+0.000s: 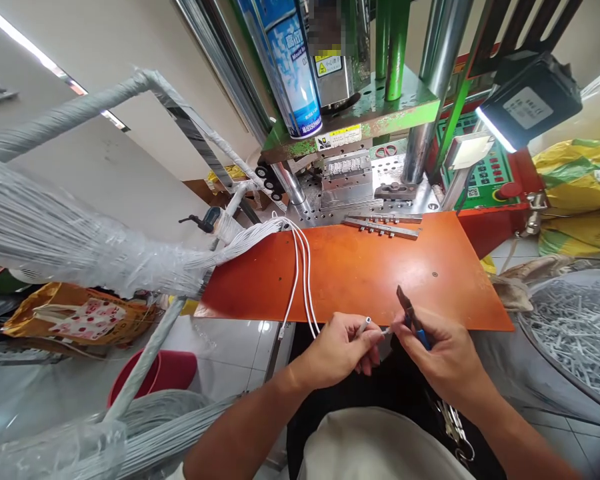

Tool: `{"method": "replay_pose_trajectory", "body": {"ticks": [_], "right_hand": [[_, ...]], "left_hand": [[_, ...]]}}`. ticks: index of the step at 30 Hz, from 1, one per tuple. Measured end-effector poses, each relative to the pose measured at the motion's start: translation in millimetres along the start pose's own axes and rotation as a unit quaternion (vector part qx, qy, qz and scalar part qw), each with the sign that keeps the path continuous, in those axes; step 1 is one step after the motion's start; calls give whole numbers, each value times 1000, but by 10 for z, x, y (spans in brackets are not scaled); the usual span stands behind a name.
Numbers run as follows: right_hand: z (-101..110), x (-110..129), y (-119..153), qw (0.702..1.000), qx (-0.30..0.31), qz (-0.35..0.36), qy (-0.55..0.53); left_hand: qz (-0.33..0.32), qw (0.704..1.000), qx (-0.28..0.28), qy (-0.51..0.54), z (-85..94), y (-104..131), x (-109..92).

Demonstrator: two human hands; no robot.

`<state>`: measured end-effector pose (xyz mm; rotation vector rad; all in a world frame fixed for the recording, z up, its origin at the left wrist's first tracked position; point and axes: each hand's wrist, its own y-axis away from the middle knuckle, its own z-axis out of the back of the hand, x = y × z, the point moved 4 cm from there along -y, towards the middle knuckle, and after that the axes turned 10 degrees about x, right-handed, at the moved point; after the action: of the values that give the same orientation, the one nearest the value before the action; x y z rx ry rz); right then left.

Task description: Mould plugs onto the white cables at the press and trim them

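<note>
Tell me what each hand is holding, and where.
Left hand pinches white cable ends near their tips; right hand grips small cutters by the blue handles.

Not much was legible here tbh. The blue spray can (294, 67) up on the green machine shelf (375, 110) had white Chinese characters down its side, something like 高效, with small English under it I couldn't make out. A yellow warning sticker (329, 65) sat on the metal block (341, 60) next to it, text too tiny. Another yellow-and-white label (339, 137) was on the shelf's front edge, also unreadable, same for the control panel (483, 175) buttons
</note>
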<state>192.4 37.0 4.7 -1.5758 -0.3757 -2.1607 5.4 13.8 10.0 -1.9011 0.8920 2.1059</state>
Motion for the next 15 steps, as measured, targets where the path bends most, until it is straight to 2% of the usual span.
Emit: {"method": "replay_pose_trajectory", "body": {"ticks": [2, 4, 7, 10, 12, 15], "right_hand": [[17, 48, 14, 997, 74, 4, 13], [35, 77, 31, 995, 95, -6, 8], [20, 89, 33, 1000, 18, 3, -22], [-131, 84, -15, 996, 1, 31, -80], [-235, 94, -69, 993, 9, 38, -110], [-313, 150, -151, 991, 11, 44, -125]], "left_hand": [[-11, 999, -25, -32, 43, 26, -18], [-24, 997, -36, -69, 82, 50, -52], [-21, 995, 20, -99, 62, 54, -99], [-34, 992, 61, -106, -1, 58, -154], [-54, 994, 34, -85, -18, 86, -194], [-100, 991, -48, -77, 9, 186, -250]]}}
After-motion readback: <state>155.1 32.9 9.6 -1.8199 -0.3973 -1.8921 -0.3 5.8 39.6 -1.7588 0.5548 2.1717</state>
